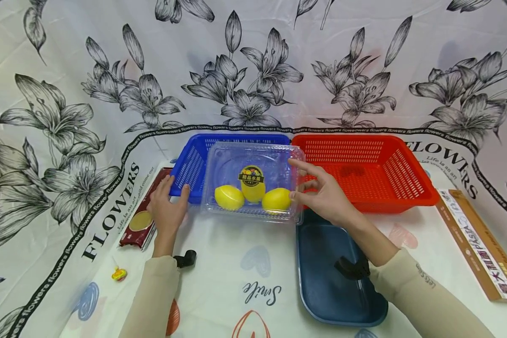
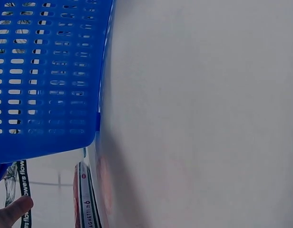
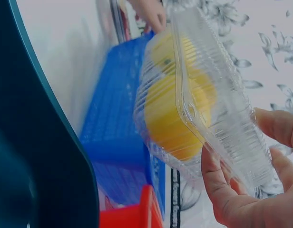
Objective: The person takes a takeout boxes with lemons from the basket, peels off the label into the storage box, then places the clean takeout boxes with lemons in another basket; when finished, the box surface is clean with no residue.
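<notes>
A clear plastic fruit box [image 1: 224, 162] with a black label hangs tilted above the front of the blue basket [image 1: 190, 169]. Inside it lie three yellow lemons [image 1: 229, 197] along its lower side. My right hand [image 1: 324, 195] pinches the box's right edge, thumb below and fingers above; the right wrist view shows these fingers [image 3: 215, 178] on the clear plastic. At the basket's left corner is my left hand [image 1: 167, 206], its fingers extended and holding nothing. Whether it touches the rim I cannot tell.
The red basket [image 1: 405, 192] stands right of the blue one. A dark blue tray [image 1: 342, 300] lies below my right forearm. Dark red spaghetti packs [image 1: 137, 232] and a small wrapped lollipop [image 1: 119, 274] lie left; a brown pasta box [image 1: 477, 244] lies far right.
</notes>
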The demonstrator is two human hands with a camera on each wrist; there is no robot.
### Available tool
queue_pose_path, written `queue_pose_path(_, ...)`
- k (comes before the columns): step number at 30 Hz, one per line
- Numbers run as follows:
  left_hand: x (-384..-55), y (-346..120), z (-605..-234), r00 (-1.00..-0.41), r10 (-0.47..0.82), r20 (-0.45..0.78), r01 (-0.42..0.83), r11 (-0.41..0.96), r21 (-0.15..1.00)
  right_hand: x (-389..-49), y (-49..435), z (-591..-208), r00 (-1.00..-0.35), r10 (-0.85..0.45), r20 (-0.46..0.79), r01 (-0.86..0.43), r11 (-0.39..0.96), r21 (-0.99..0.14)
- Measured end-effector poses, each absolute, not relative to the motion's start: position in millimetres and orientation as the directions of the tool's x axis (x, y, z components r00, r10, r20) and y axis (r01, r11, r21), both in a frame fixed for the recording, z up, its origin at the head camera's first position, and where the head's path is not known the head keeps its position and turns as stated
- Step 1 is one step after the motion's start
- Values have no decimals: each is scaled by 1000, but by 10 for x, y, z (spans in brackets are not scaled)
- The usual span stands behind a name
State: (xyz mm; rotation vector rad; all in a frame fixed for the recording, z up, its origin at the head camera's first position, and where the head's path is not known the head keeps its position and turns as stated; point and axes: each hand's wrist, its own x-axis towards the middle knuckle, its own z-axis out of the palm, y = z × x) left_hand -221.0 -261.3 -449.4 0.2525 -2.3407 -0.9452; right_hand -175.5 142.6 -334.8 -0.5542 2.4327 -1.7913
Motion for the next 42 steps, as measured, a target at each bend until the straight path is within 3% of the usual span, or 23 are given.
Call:
queue_pose_path(18, -2237, -2603, -4482, -811, -355, 466, 60, 741, 669, -1408, 1289, -3520, -911, -398, 105, -199, 203, -959)
queue_pose_path(29, -2217, -2601, -4484, -817, -358, 452, 49, 737, 674, -1191, 1216, -3651, -918, -391, 72, -176, 239, -955)
queue_pose_path(42, -2204, -2622, -4472, -822, -359, 442, 44, 734, 677, -1048, 1086, -3831, -922, -383, -60, -55, 284, -957)
